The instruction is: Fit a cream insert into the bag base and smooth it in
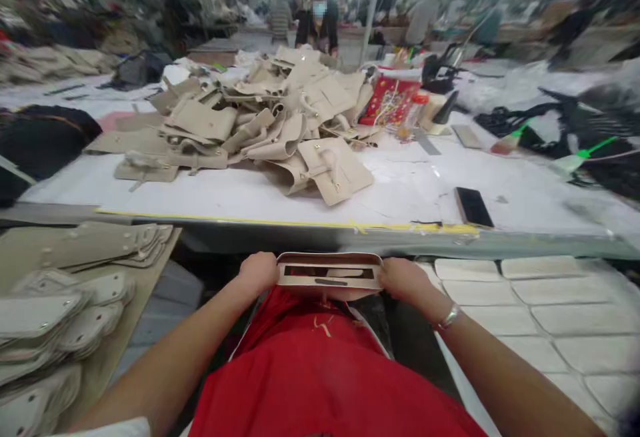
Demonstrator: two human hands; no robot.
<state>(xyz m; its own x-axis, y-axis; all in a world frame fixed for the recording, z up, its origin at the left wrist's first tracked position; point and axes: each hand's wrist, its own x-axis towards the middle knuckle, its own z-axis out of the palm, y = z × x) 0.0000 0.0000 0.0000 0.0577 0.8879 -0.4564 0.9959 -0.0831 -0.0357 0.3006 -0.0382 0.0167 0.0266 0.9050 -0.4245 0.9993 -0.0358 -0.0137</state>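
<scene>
Just above my red-clad lap, a beige handbag body (pixel 330 283) is stretched between my two hands, its long narrow opening facing up. My left hand (pixel 259 273) is closed on the left end of the bag. At the opposite end, my right hand (pixel 406 280) grips the side, with a bracelet (pixel 449 316) on that wrist. Both sets of fingertips are largely hidden behind the bag's ends. Through the opening I see dark gaps and a pale strip inside.
Ahead, a white-covered table (pixel 400 187) bears a heap of beige bag pieces (pixel 280 117), a phone (pixel 473 207) and a red printed bag (pixel 387 99). Stacked flaps (pixel 60 317) lie left; rows of pale panels (pixel 535 310) lie right. A person (pixel 319 20) stands beyond the heap.
</scene>
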